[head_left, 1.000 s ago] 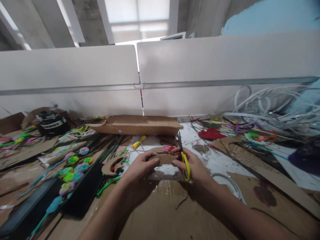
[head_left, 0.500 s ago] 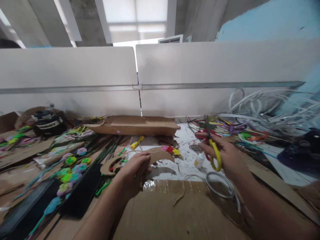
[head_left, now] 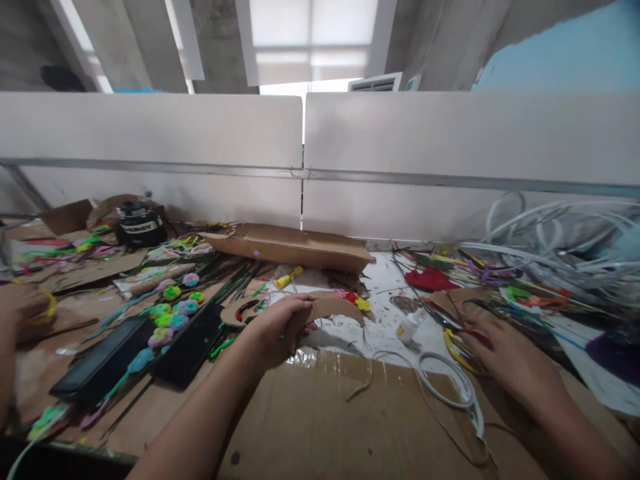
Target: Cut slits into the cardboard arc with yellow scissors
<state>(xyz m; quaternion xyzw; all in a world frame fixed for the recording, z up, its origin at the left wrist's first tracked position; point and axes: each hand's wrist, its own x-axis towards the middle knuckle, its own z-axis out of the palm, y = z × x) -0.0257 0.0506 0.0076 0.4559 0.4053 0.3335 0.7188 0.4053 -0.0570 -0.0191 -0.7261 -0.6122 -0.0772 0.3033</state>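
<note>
Pinching a cardboard crescent (head_left: pixel 336 307) with closed fingers at seven o'clock is the left hand (head_left: pixel 281 327), while the right hand (head_left: pixel 503 343), half-curled, touches yellow-handled scissors (head_left: pixel 457 353) at four, grip unclear.

open cardboard sheet (head_left: pixel 345 420), coil (head_left: pixel 430 357) toward right

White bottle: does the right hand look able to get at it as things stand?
Probably yes: the bottle is near the right hand; mainly the yellow-handled scissors, at its fingers, lie between.
</note>
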